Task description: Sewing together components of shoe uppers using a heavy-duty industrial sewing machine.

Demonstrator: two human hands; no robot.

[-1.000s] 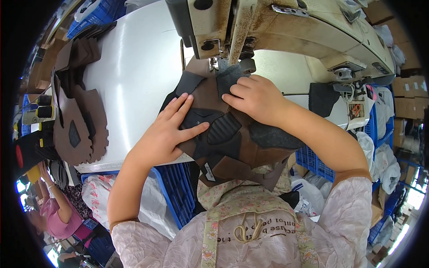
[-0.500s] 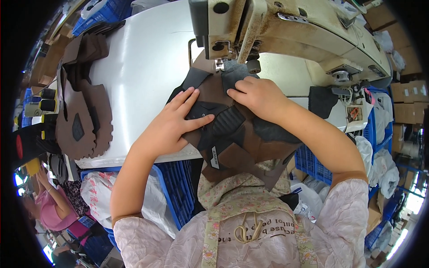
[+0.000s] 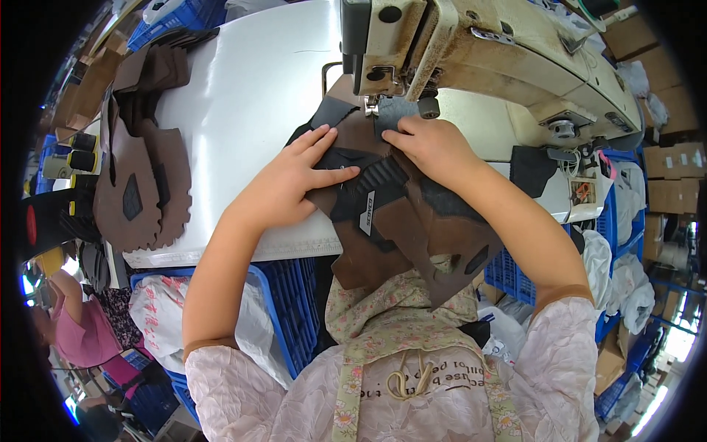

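A floppy brown-and-black leather piece, joined from several panels like a shoe upper, lies partly on the white sewing table and hangs over its front edge. Its far end is under the presser foot of the sewing machine. My left hand rests on the left part of the leather, fingers spread and pressing lightly. On the other side, close to the presser foot, my right hand has its fingers curled and pinched at the leather's edge. A pale label patch shows on the hanging part.
More brown leather pieces lie stacked on the table's left side, near black thread spools. A dark scrap sits at the right. Blue crates with white bags stand below the front edge. Another person is at far left.
The leather has swung round, its hanging end shifting right and its label patch turning more upright. Both hands have stayed on it. The whole view has shifted slightly.
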